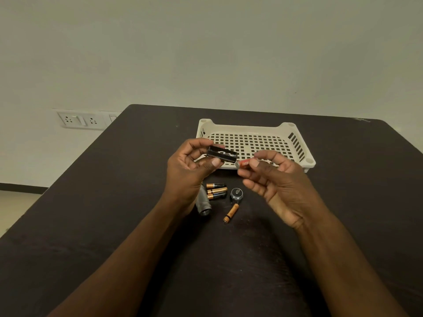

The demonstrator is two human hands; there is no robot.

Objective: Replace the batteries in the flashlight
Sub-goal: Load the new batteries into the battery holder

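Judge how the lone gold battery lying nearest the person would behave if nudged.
The lone gold cylindrical battery lies on its side on the flat dark table, so it would probably roll. It looks rigid, smooth-cased and perhaps slippery to pinch.

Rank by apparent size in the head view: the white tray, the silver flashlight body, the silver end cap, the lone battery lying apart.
1. White tray
2. Silver flashlight body, partly hidden by the left wrist
3. Lone battery and silver end cap: too alike to rank.
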